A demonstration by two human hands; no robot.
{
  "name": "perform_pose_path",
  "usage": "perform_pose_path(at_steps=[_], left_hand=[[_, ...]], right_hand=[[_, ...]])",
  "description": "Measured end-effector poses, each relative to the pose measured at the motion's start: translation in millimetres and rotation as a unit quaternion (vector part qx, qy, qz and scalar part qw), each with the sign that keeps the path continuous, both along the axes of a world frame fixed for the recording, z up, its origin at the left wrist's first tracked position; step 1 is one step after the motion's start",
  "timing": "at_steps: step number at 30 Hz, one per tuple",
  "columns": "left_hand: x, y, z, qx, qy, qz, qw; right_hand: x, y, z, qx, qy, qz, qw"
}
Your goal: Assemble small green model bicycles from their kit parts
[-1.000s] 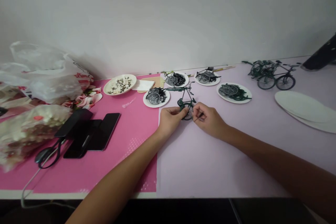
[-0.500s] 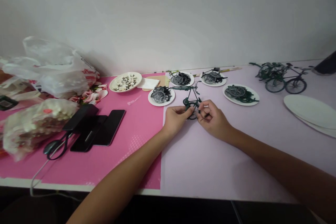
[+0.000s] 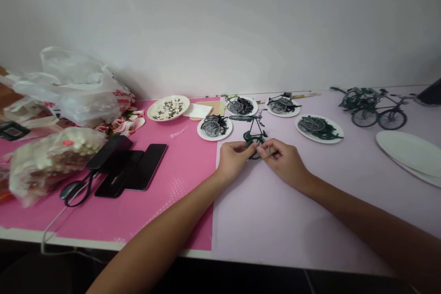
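Observation:
A dark green toy bicycle stands tilted between my hands, its near wheel low by my fingertips. Thumb and fingers of my left hand pinch that wheel from the left. From the right, my right hand is closed in a pinch with its fingertips pressed on the wheel near its centre. Any small part between those fingertips is hidden. Just behind the bicycle is a white plate bearing grey wheels and black parts.
Further plates of parts stand toward the wall, one with green frames. Assembled toy bicycles and stacked white plates lie right. On the left are a bowl, phones, a black box and plastic bags.
My right fingertips have moved left, from the wheel's edge to near its centre, close to my left thumb. The view has shifted slightly.

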State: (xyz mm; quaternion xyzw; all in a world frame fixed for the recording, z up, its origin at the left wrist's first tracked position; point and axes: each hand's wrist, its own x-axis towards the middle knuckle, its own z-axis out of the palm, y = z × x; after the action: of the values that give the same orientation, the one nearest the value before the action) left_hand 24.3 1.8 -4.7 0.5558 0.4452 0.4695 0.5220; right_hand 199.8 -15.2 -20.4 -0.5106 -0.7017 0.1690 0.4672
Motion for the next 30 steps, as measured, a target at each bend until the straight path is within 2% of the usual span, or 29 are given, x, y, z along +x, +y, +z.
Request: perform_pose_path(at_steps=[9, 15, 19, 22, 30], left_hand=[[0, -1, -2.8, -0.003, 0.007, 0.005, 1.0], [1, -5, -3.0, -0.032, -0.015, -0.008, 0.999], [2, -6, -3.1, -0.027, 0.004, 0.008, 1.0], [2, -7, -2.6, -0.031, 0.006, -0.003, 0.999], [2, -9, -4.7, -0.042, 0.006, -0.013, 0.999]], right_hand=[[-1, -2, -2.9, -0.006, 0.019, 0.012, 1.0], [-1, -8, -5.3, -0.018, 0.035, 0.037, 0.999], [-1, -9, -5.4, -0.046, 0.023, 0.007, 0.999], [-1, -9, -5.1, -0.067, 0.002, 0.013, 0.998], [0, -11, -7.4, -0.045, -0.03, 0.009, 0.998]])
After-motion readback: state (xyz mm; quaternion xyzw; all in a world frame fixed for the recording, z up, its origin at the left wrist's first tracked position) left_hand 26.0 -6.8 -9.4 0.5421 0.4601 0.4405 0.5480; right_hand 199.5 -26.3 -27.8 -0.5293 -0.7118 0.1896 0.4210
